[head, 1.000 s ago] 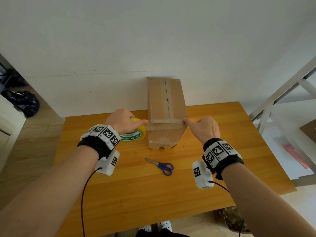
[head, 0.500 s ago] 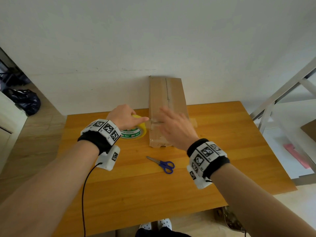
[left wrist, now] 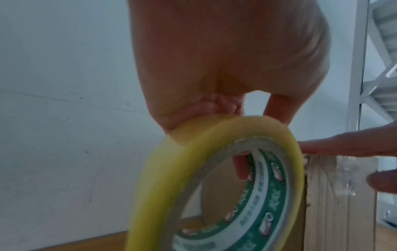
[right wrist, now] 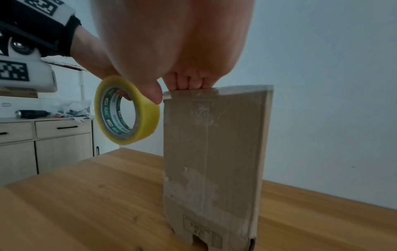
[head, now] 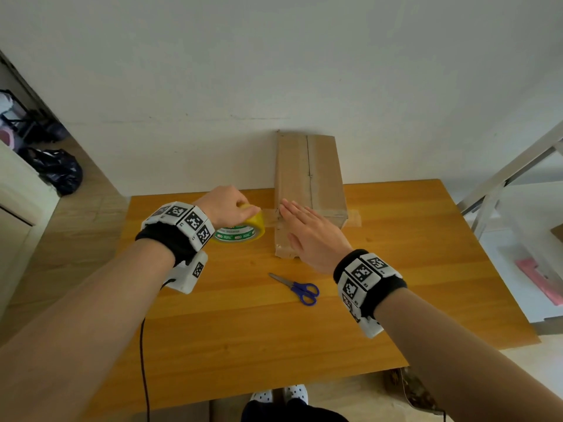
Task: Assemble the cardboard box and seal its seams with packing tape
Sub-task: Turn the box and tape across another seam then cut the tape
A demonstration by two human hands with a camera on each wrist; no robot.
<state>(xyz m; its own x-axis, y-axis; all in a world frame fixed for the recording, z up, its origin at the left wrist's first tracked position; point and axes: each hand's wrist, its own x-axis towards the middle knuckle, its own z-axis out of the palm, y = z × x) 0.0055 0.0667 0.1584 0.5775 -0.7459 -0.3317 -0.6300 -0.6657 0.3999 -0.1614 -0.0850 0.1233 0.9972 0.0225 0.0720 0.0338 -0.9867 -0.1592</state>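
A tall brown cardboard box (head: 307, 178) stands upright at the back of the wooden table (head: 243, 330), its top flaps closed. A strip of clear tape (head: 352, 216) crosses the near top edge and sticks out to the right. My left hand (head: 227, 205) grips the yellow tape roll (head: 240, 231) just left of the box, with fingers through its core (left wrist: 240, 169). My right hand (head: 307, 229) lies flat with straight fingers on the box top, pressing the tape down. In the right wrist view the fingertips (right wrist: 189, 84) rest on the taped edge of the box (right wrist: 214, 152).
Blue-handled scissors (head: 298, 289) lie on the table in front of the box. A white wall stands right behind the box. A white metal frame (head: 502, 184) is off the table's right side; a black bag (head: 59, 170) sits on the floor at left.
My right hand left the box's right edge, swung leftward over the top and now lies flat on the tape. The left hand stays on the roll.
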